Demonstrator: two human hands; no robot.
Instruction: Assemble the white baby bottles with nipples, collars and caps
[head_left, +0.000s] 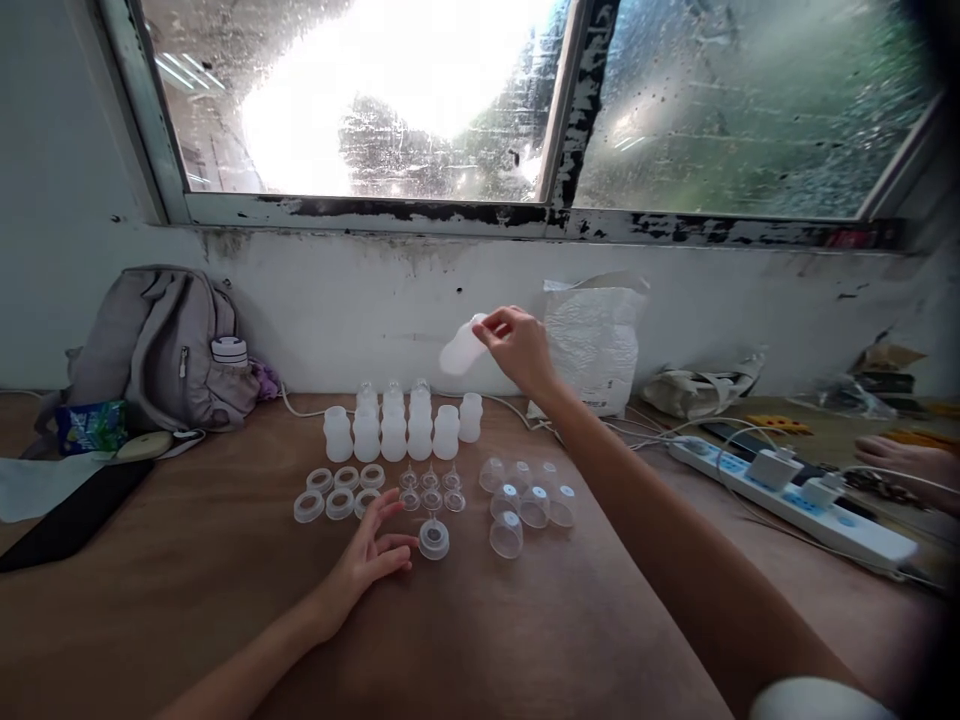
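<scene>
My right hand [517, 345] is raised in front of the wall, its fingertips pinching the end of a frosted white baby bottle [461, 348] that hangs tilted. Below it, several similar bottles [394, 437] stand upright in rows on the table. My left hand [375, 550] rests low over the table, fingers spread and holding nothing. Its fingertips are beside a collar ring [434, 540] with a part set in it; whether they touch cannot be made out. Further collar rings [343, 502], clear nipples [430, 490] and clear domed caps [506, 537] lie in groups around it.
A grey backpack [169, 350] leans on the wall at left, with a dark flat case [75, 520] before it. A white plastic bag [596, 345] stands behind my right arm. At right lie a power strip [795, 500] with cables and another person's hand [911, 465].
</scene>
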